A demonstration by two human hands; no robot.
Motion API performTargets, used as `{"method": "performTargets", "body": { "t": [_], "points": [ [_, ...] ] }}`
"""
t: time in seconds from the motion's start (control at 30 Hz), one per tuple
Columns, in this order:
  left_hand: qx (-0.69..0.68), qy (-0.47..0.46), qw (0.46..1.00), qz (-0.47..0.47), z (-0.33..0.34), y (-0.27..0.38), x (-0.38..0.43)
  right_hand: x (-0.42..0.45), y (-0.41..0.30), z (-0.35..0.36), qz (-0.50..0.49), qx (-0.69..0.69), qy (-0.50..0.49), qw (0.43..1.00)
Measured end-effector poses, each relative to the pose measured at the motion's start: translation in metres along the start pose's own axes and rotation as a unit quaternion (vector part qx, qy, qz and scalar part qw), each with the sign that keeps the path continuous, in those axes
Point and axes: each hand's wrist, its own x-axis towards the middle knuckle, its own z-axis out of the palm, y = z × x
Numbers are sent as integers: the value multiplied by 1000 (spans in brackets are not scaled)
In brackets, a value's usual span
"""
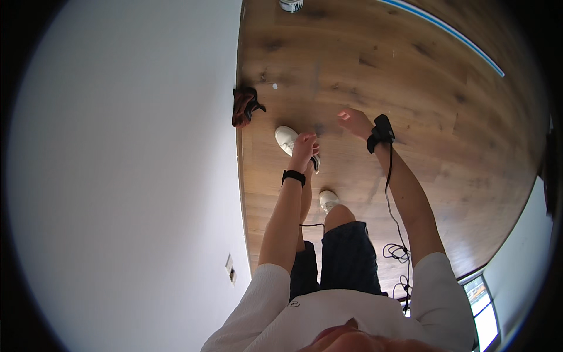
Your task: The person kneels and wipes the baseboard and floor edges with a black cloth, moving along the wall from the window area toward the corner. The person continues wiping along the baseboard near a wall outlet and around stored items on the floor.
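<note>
My left hand point(305, 147), with a black band at its wrist, is loosely curled in front of a white shoe point(286, 138); nothing shows in it. My right hand point(354, 122) hangs over the wood-look floor point(374, 88) with fingers bent inward and nothing visible between them. A black strap with a small black device point(384, 128) sits on the right wrist, and a black cable point(389, 189) runs from it along the arm. Beyond the left hand, a crumpled dark red and black cloth or bag point(244, 107) lies against the wall's foot.
A white wall point(132, 176) stands close on the left, with a wall outlet point(230, 269) low on it. A paint-marked can point(291, 5) is on the floor at the top. A long blue and white strip point(448, 29) lies at upper right. Coiled cable point(396, 252) hangs beside my right arm.
</note>
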Motion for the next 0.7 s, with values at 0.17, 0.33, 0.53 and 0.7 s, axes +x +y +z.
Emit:
{"method": "performTargets", "body": {
  "t": [0.17, 0.33, 0.53, 0.7],
  "points": [
    [4, -1, 1000, -13, -3, 50, -16, -2, -40, -14, 4, 43, 16, 999],
    [-33, 74, 995, -51, -23, 85, -30, 3, -99, -21, -2, 111, 11, 994],
    [-36, 86, 995, -47, -26, 89, -65, -49, -125, 3, -10, 182, -4, 983],
    [-99, 119, 985, -71, -5, 71, -75, -86, -100, 5, 75, 166, -62, 981]
  ]
}}
